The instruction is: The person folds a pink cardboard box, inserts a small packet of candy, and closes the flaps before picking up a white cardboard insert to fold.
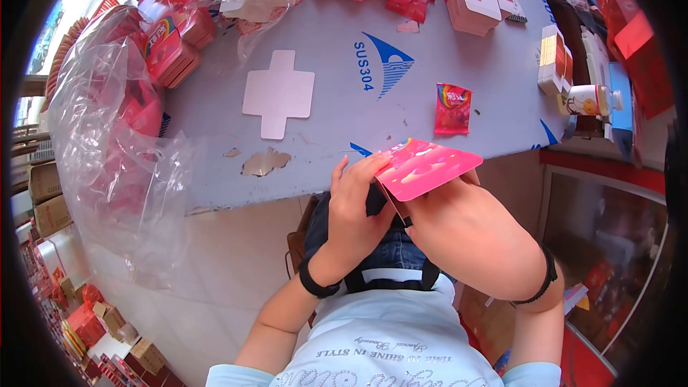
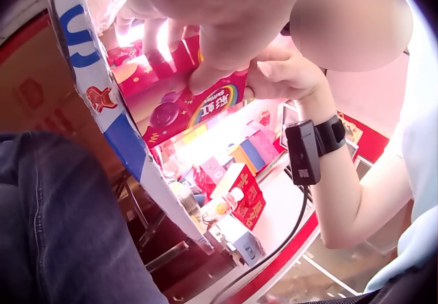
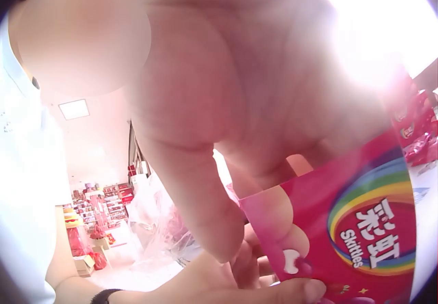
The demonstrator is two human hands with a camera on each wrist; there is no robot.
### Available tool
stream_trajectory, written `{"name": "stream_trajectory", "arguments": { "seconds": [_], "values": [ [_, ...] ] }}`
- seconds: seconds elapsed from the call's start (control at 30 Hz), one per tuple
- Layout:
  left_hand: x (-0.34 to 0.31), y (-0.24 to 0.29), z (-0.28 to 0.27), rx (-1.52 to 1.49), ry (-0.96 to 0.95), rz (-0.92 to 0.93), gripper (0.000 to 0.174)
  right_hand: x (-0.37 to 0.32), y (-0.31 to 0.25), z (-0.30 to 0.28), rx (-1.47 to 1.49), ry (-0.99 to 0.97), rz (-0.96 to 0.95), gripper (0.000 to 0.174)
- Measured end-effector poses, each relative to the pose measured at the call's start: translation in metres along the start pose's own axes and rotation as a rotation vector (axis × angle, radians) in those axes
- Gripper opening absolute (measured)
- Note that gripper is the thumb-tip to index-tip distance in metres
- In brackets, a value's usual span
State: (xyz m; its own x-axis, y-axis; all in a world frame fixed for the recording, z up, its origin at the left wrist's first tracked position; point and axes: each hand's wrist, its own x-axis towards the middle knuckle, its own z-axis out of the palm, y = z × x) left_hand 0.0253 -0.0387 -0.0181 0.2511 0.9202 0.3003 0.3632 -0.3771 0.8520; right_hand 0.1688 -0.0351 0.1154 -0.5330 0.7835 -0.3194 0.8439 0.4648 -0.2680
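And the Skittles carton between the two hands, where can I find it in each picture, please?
Head: the Skittles carton is slightly right of centre.
Left wrist: the carton is upper left of centre.
Right wrist: the carton is at lower right.
Shared landmark: the left hand, holding it in all three.

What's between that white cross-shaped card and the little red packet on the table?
The head view shows the blue SUS304 marking, printed on the table surface, between the white card and the red packet.

A shop, by the look of it: crowded shelves (image 3: 106, 208), stacked cartons (image 1: 51, 216) and a red-framed glass case (image 1: 602, 233)
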Motion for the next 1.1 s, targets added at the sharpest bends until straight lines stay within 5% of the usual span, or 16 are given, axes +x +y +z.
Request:
{"name": "stream_trajectory", "arguments": {
  "seconds": [0.3,0.4,0.67,1.1],
  "values": [
    [0.003,-0.003,-0.002,-0.026,-0.019,-0.012,0.059,-0.004,0.001,-0.004,0.081,0.123,-0.086,0.046],
    [0.003,-0.005,-0.002,-0.027,-0.017,-0.007,0.059,-0.005,-0.007,-0.009,0.245,0.038,0.079,0.046],
    [0.008,-0.004,-0.003,-0.076,-0.037,0.001,0.059,-0.003,-0.003,0.001,-0.099,0.151,0.003,0.027],
    [0.009,-0.009,-0.006,-0.078,-0.051,0.006,0.057,0.0,0.0,0.008,-0.11,0.057,-0.044,0.03]
  ]
}}
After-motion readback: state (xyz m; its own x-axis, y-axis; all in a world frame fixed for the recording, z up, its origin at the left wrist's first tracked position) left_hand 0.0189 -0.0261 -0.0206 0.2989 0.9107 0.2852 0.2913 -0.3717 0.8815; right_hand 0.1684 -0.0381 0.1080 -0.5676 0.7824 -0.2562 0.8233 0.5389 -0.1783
